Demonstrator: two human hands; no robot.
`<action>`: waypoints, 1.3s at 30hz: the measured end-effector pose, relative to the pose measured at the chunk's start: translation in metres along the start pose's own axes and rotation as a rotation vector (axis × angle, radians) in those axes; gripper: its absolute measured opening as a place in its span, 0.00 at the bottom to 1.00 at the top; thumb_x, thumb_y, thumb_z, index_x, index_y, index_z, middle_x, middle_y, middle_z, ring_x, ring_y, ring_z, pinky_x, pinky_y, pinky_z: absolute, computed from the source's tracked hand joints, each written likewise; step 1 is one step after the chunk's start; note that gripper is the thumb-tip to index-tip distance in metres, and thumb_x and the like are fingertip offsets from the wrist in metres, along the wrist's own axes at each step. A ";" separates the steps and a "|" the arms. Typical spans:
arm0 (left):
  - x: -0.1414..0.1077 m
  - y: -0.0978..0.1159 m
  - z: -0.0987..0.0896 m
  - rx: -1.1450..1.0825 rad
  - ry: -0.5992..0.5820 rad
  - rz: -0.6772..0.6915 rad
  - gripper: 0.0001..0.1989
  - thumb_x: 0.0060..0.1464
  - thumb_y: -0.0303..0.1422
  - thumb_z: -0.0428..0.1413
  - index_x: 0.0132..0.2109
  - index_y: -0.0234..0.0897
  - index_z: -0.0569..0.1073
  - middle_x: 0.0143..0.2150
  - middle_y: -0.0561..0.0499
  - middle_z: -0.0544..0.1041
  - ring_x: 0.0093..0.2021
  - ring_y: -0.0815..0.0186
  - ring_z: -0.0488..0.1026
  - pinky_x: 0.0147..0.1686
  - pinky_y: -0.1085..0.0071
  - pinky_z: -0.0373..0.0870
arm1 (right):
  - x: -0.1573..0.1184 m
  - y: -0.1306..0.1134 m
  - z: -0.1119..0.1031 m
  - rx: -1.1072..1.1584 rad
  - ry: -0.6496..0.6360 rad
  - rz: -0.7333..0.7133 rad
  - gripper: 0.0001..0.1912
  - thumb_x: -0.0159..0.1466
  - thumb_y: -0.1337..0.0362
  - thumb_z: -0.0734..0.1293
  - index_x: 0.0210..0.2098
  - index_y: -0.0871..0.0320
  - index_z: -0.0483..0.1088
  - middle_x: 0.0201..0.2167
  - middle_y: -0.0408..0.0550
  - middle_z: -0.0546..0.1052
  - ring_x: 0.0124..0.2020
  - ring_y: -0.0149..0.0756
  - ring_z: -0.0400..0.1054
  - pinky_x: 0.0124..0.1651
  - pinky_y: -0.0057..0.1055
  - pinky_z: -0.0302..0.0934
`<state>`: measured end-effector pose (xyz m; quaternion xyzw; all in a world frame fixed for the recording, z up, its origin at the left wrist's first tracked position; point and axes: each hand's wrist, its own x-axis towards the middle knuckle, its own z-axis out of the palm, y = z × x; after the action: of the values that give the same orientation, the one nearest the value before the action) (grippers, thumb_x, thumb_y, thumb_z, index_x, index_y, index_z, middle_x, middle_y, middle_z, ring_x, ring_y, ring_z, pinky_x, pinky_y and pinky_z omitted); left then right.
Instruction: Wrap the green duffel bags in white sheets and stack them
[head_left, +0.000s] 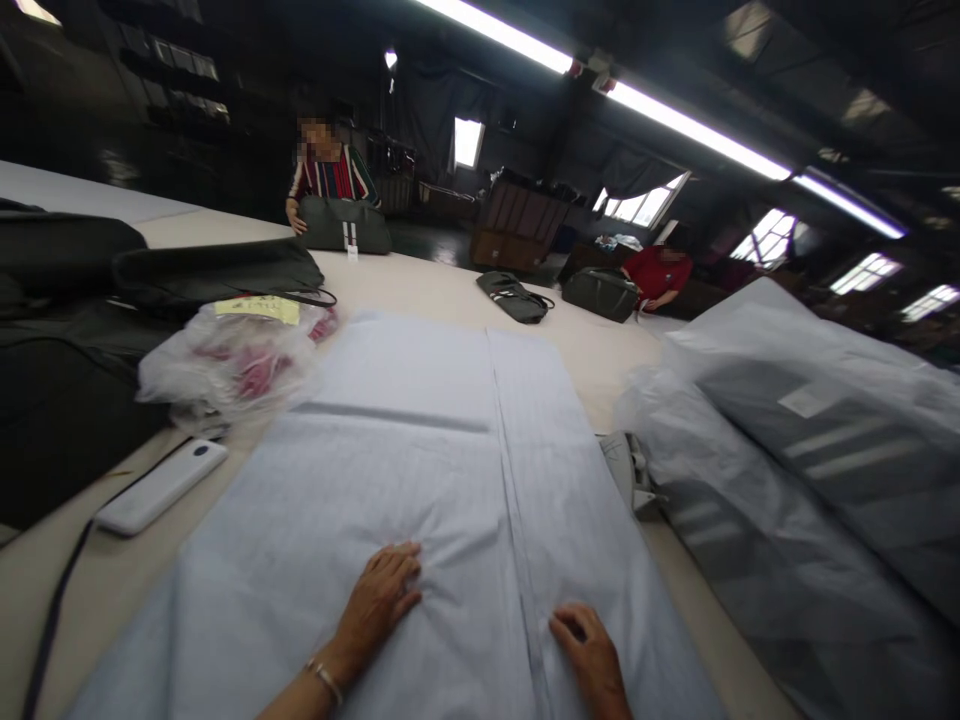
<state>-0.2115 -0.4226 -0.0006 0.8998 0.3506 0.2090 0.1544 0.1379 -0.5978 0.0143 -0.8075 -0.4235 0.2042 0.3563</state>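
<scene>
A large pale blue-white sheet (405,470) lies over the table in front of me, with a long seam or folded edge running down its right part. My left hand (379,600) rests on the sheet left of that seam, fingers spread slightly and creases around the fingertips. To the right of the seam, my right hand (589,645) touches the sheet with thumb and fingers curled together; whether cloth is pinched between them is too small to tell.
Dark bags (217,270) and a clear plastic bundle (240,360) lie left, near a white device (161,487). Plastic-wrapped bags (825,430) and a grey tool (630,475) are right. Across the table (420,285), two people handle dark bags.
</scene>
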 end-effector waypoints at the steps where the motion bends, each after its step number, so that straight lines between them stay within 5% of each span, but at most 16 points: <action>1: 0.002 0.004 -0.002 -0.045 -0.002 -0.054 0.04 0.59 0.32 0.57 0.42 0.42 0.73 0.57 0.50 0.75 0.58 0.58 0.70 0.59 0.58 0.65 | 0.003 -0.003 -0.003 0.026 -0.031 0.039 0.16 0.52 0.49 0.68 0.25 0.54 0.77 0.30 0.49 0.79 0.37 0.45 0.73 0.44 0.36 0.68; 8: 0.011 0.015 -0.009 -0.272 0.013 -0.238 0.06 0.52 0.24 0.59 0.33 0.39 0.70 0.51 0.49 0.77 0.55 0.57 0.71 0.58 0.56 0.64 | 0.022 -0.005 -0.015 0.134 -0.198 0.206 0.20 0.47 0.46 0.69 0.26 0.57 0.78 0.28 0.48 0.80 0.37 0.48 0.73 0.44 0.37 0.65; 15: 0.015 0.015 -0.015 -0.320 0.020 -0.270 0.03 0.59 0.31 0.55 0.35 0.40 0.69 0.41 0.49 0.78 0.45 0.61 0.76 0.47 0.64 0.71 | 0.022 -0.007 -0.019 0.271 -0.173 0.264 0.21 0.49 0.46 0.69 0.29 0.58 0.78 0.29 0.45 0.80 0.37 0.43 0.71 0.43 0.34 0.63; 22: -0.005 0.018 -0.010 -0.239 -0.069 -0.171 0.17 0.50 0.34 0.63 0.47 0.44 0.72 0.62 0.47 0.71 0.65 0.52 0.62 0.66 0.48 0.51 | 0.025 -0.010 -0.020 0.305 -0.166 0.296 0.22 0.46 0.44 0.70 0.27 0.57 0.78 0.27 0.44 0.78 0.36 0.43 0.70 0.42 0.34 0.63; 27: 0.007 0.016 -0.010 -0.296 -0.022 -0.314 0.02 0.54 0.32 0.57 0.36 0.41 0.71 0.52 0.48 0.76 0.56 0.56 0.70 0.58 0.55 0.62 | 0.026 -0.008 -0.016 0.319 -0.148 0.307 0.23 0.45 0.44 0.70 0.28 0.58 0.77 0.28 0.46 0.78 0.37 0.44 0.70 0.44 0.35 0.63; 35: 0.016 0.019 -0.035 -0.326 -0.061 -0.350 0.08 0.59 0.37 0.50 0.35 0.40 0.69 0.37 0.51 0.76 0.40 0.61 0.73 0.44 0.67 0.69 | 0.025 -0.011 -0.018 0.343 -0.161 0.351 0.24 0.44 0.44 0.70 0.28 0.58 0.77 0.24 0.43 0.75 0.29 0.37 0.66 0.34 0.31 0.61; 39: 0.003 0.049 -0.034 -0.093 -0.285 -0.213 0.06 0.58 0.30 0.49 0.38 0.40 0.71 0.42 0.47 0.77 0.44 0.57 0.73 0.47 0.63 0.68 | 0.027 -0.026 -0.033 0.354 -0.165 0.335 0.26 0.46 0.42 0.71 0.30 0.59 0.77 0.23 0.43 0.75 0.28 0.37 0.67 0.33 0.32 0.61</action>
<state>-0.1984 -0.4508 0.0498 0.8698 0.4086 0.0776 0.2654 0.1598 -0.5787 0.0552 -0.7721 -0.2693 0.3964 0.4174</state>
